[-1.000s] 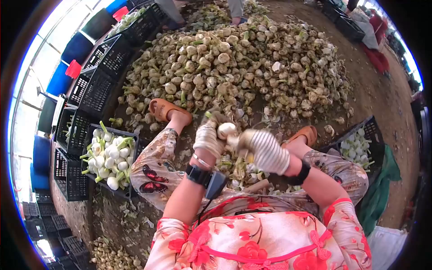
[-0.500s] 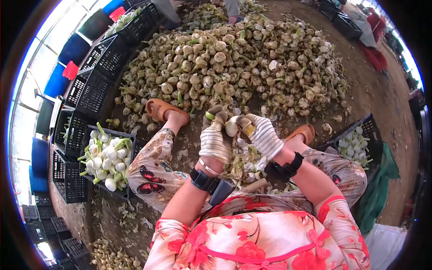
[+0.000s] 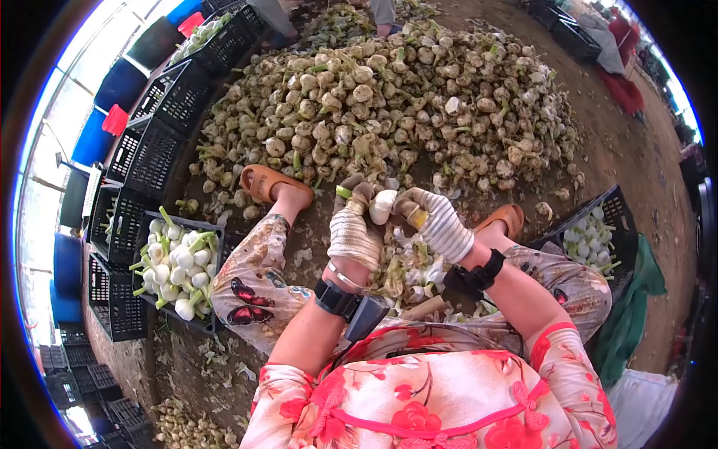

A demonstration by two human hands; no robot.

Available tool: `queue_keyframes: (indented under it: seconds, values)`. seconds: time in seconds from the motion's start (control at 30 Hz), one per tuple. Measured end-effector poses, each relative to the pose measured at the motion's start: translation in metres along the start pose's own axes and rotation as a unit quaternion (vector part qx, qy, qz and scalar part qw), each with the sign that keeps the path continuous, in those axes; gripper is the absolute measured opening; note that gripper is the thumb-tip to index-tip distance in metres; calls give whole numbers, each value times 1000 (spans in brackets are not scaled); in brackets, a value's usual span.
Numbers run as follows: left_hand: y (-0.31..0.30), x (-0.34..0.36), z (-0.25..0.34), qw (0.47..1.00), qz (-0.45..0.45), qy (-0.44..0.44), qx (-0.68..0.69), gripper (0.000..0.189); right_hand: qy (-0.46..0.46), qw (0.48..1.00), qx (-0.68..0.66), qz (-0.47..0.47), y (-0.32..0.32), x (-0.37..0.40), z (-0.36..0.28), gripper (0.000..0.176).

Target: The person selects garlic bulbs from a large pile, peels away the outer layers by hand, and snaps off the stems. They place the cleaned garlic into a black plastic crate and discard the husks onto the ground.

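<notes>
My left hand (image 3: 354,228), in a striped knit glove with dirty fingertips, is closed around a garlic bulb (image 3: 383,207). The white head shows on the right side of the fist, and a cut green stem end (image 3: 343,192) sticks out on the left. Close against the bulb's right side is my right hand (image 3: 437,223), gloved the same way, its fingers curled in; a yellow patch shows near the thumb. Whatever those fingers pinch is hidden. Beneath both hands lies a heap of peeled skins and trimmings (image 3: 410,273).
A large pile of unpeeled garlic (image 3: 389,112) spreads in front. On the left stands a crate of cleaned white bulbs (image 3: 176,262), with black crates (image 3: 155,153) behind. Another crate (image 3: 619,213) with cleaned bulbs is at the right knee, beside green cloth (image 3: 632,299). Another person's legs (image 3: 383,13) show beyond.
The bulb has turned slightly and shows more of its white side. My right fingers have drawn a little away from its top, and both hands have shifted slightly.
</notes>
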State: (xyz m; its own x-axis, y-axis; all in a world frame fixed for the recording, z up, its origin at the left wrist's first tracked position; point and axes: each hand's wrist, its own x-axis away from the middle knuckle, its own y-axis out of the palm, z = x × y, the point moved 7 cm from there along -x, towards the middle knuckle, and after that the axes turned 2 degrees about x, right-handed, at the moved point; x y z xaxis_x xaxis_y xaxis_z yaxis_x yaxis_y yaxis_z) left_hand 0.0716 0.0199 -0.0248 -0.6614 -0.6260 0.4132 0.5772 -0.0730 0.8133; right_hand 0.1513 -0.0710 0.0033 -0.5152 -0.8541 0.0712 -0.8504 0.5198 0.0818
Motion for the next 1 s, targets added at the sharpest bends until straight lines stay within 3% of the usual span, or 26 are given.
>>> queue_keyframes:
  seconds: [0.03,0.07,0.17,0.2,0.3,0.47,0.53,0.57,0.63,0.7,0.73,0.77,0.8,0.87,0.9,1.0]
  values:
    - [1,0,-2,1000,-1,7,4,18,35,998,-43,5,1,2,-2,16]
    - [2,0,-3,1000,-1,13,8,18,31,999,39,13,-1,-3,5,16]
    - [9,5,-1,1000,-1,29,-10,17,-10,997,72,35,3,1,-9,16]
    - [-3,-6,-8,1000,-20,-10,17,17,-3,999,41,35,1,0,-5,19]
    - [4,-2,3,999,-27,5,44,16,105,921,370,53,-36,-8,55,26]
    - [-21,-28,-3,997,34,-58,47,15,111,928,356,-10,-70,-3,117,38]
    - [-28,-39,-11,993,55,-89,53,13,187,902,385,-51,-74,-1,105,43]
    - [-41,-51,-21,991,80,-101,37,15,144,876,458,-48,-82,-4,113,39]
    - [-46,-61,-46,986,112,-125,-3,10,152,884,438,-62,-94,1,127,34]
    - [-31,-79,-87,976,28,-202,-76,18,198,903,379,-41,-106,9,132,31]
    - [9,-61,-101,980,31,-178,-78,20,163,901,399,-44,-114,5,153,29]
    - [50,-44,-122,976,-22,-195,-95,21,159,907,389,-26,-121,5,157,31]
    - [101,-15,-140,967,-102,-220,-77,25,154,912,380,1,-130,6,155,33]
    - [162,38,-165,900,-274,-337,-42,42,144,921,357,59,-147,8,146,38]
    - [158,38,-177,891,-274,-359,-38,45,137,921,355,89,-156,9,137,40]
    - [128,1,-173,918,-265,-267,-128,50,139,907,358,171,-187,0,111,48]
